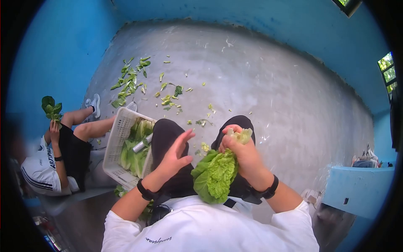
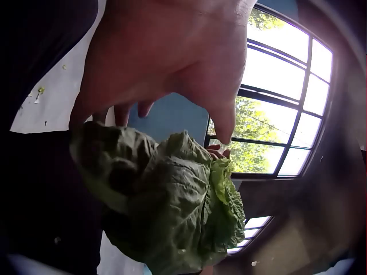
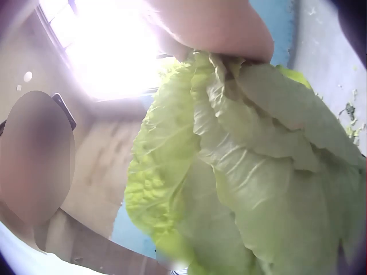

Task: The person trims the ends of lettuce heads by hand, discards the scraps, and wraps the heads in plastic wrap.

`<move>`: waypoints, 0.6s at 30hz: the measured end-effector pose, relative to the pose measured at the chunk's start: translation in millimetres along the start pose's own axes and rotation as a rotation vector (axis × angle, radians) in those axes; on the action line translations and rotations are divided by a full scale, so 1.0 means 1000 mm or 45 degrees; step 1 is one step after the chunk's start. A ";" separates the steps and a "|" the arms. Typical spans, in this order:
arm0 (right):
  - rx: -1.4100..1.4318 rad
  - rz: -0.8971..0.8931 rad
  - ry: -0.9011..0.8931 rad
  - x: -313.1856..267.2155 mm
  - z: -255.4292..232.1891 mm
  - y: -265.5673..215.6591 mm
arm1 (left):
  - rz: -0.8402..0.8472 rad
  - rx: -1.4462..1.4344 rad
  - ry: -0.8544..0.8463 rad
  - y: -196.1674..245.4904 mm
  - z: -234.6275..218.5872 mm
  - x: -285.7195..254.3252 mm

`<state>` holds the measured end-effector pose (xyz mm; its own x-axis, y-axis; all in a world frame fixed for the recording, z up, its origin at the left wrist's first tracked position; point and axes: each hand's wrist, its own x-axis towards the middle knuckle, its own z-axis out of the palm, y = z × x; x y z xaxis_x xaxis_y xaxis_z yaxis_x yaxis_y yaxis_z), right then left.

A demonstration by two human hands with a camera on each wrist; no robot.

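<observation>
A head of leafy green lettuce [image 1: 216, 174] hangs over the lap, its pale stem end up and its leaves down. The right hand [image 1: 245, 157] grips it near the stem. To its left the left hand [image 1: 172, 157] is held with fingers extended, holding nothing, a small gap from the leaves. In the left wrist view the left hand [image 2: 166, 57] spreads above the lettuce [image 2: 178, 200]. The right wrist view shows the right hand [image 3: 223, 28] at the top of the lettuce leaves [image 3: 252, 160].
A white plastic crate [image 1: 115, 147] with green vegetables and a silvery cylindrical object stands beside the left knee. Torn leaves [image 1: 130, 82] lie scattered on the grey floor [image 1: 252, 67]. At the left another person [image 1: 46, 172] sits holding leafy greens. A blue ledge [image 1: 357, 189] is at the right.
</observation>
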<state>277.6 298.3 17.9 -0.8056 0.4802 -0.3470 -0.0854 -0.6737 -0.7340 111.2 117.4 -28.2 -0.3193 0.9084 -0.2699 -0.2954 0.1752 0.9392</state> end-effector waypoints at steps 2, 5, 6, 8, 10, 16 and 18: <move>-0.166 0.016 -0.008 -0.003 0.014 0.005 | 0.087 -0.136 -0.055 0.008 0.017 0.002; -0.336 -0.011 -0.087 -0.003 0.037 0.013 | 0.057 -0.098 -0.224 0.011 0.042 -0.001; -0.424 -0.033 -0.124 -0.001 0.041 0.016 | 0.071 0.199 -0.294 0.006 0.045 0.001; -0.534 -0.026 -0.074 0.003 0.046 0.022 | 0.063 0.260 -0.251 0.007 0.054 0.001; -0.600 -0.009 -0.067 0.007 0.046 0.023 | -0.056 0.207 -0.195 0.009 0.055 0.001; -0.996 -0.244 -0.152 0.006 0.039 0.030 | -0.110 0.010 -0.113 0.000 0.043 0.004; -1.174 -0.373 -0.106 0.008 0.032 0.031 | -0.157 0.109 -0.096 0.011 0.046 0.003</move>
<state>250.0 263.2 10.8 -0.8674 0.4938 -0.0612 0.1753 0.1881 -0.9664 148.9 139.4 -9.1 -0.2162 0.9034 -0.3704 -0.2494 0.3157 0.9155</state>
